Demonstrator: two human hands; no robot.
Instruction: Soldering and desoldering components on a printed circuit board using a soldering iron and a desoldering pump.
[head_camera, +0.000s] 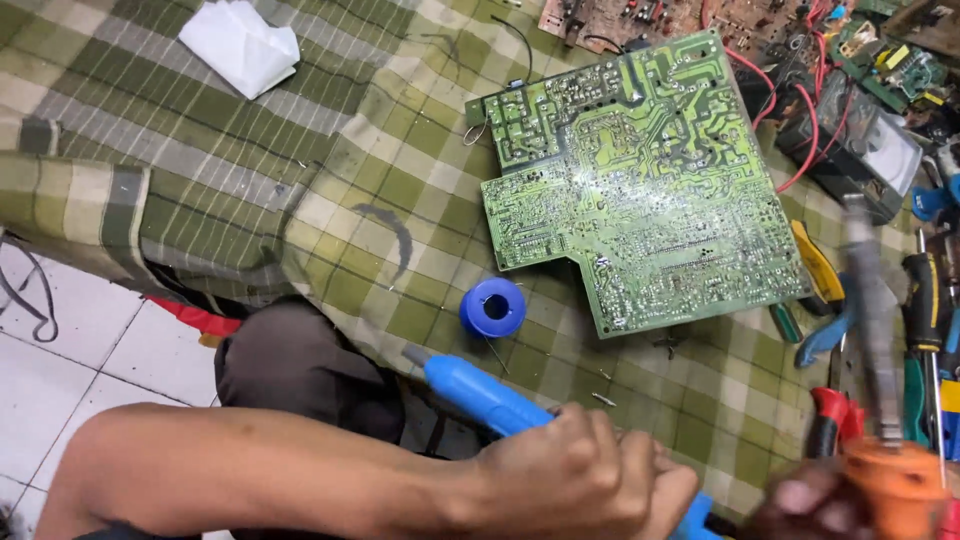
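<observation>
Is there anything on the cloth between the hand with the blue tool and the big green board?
Yes. A blue solder spool lies between the left hand, holding the blue tool, and the green circuit board.

Single head-worn view, steeply downward and close over the checked cloth, right edge perhaps motion-blurred.

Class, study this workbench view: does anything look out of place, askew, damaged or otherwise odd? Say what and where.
The green circuit board lies solder side up, skewed to the checked cloth. That cloth is bunched at the left and carries dark marks near its middle. A crumpled white tissue sits at the top left. Tools lie heaped at the right edge.
</observation>
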